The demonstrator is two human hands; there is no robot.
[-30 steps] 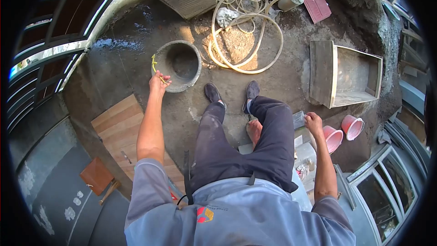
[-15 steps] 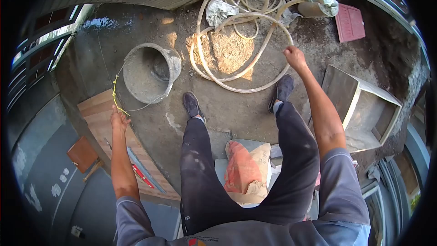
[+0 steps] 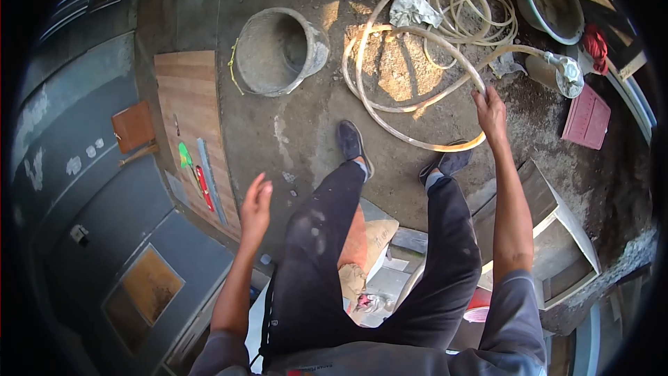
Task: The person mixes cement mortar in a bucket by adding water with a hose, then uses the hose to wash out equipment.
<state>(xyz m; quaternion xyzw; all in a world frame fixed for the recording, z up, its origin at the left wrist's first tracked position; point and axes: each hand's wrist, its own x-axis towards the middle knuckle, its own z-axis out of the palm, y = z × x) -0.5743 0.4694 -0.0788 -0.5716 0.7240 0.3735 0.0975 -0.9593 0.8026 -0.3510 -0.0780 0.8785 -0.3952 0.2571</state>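
My right hand (image 3: 491,113) is closed around a looped clear hose (image 3: 417,145) that lies in wide coils on the ground. My left hand (image 3: 257,203) hangs in the air beside my left leg, its fingers stretched out with nothing in them. Ahead of it, a grey mortar-stained bucket (image 3: 315,43) stands on the concrete, with yellow string (image 3: 234,69) on its wire handle. To the left lies a wooden board (image 3: 186,87) bearing a red tool (image 3: 204,188), a long metal straightedge (image 3: 211,181) and a green-bladed tool (image 3: 184,155).
A wooden box (image 3: 567,254) sits at the right, near a pink plastic piece (image 3: 588,117). Farther back are a round basin (image 3: 529,10) and a plastic-topped container (image 3: 550,73). Between my legs is a paper sack (image 3: 376,240). A grey wall (image 3: 76,115) runs along the left.
My left hand has let go of the yellow string on the bucket's handle and drawn back toward my body. My right hand now grips the hose. The view has swung to the left.
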